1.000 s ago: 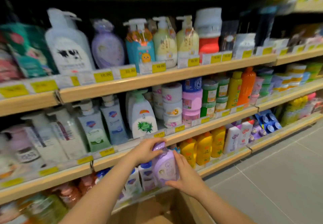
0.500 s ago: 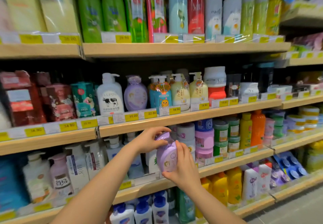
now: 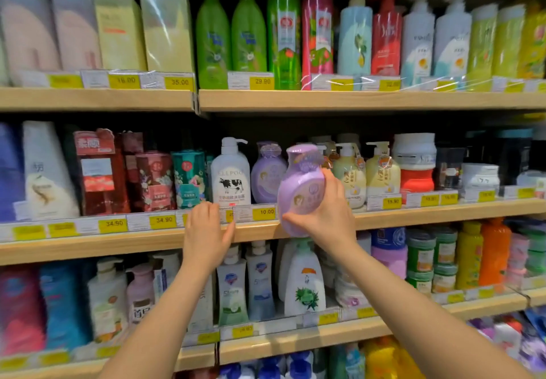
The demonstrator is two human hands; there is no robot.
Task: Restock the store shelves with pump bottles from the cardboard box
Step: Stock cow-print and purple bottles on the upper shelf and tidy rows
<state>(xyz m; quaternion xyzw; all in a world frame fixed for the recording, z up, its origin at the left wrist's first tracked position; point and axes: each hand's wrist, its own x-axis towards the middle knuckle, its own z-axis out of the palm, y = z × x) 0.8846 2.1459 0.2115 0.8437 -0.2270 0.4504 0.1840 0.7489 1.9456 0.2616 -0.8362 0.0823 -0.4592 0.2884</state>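
My right hand (image 3: 328, 213) grips a round purple pump bottle (image 3: 300, 189) from its right side and base, holding it in front of the middle shelf's edge (image 3: 413, 216). An identical purple bottle (image 3: 267, 173) stands on that shelf just to the left, next to a white cow-label pump bottle (image 3: 230, 173). My left hand (image 3: 206, 233) is spread flat against the shelf's front edge and price tags, holding nothing. The cardboard box is out of view.
Yellow pump bottles (image 3: 366, 171) and a red-and-white jar (image 3: 415, 162) stand right of the held bottle. Tall shampoo bottles (image 3: 283, 38) fill the upper shelf (image 3: 325, 100). White and blue pump bottles (image 3: 260, 284) crowd the lower shelf.
The view rose from the lower shelves. The purple bottle went up to middle-shelf height. My left hand let go of it and moved left onto the shelf edge.
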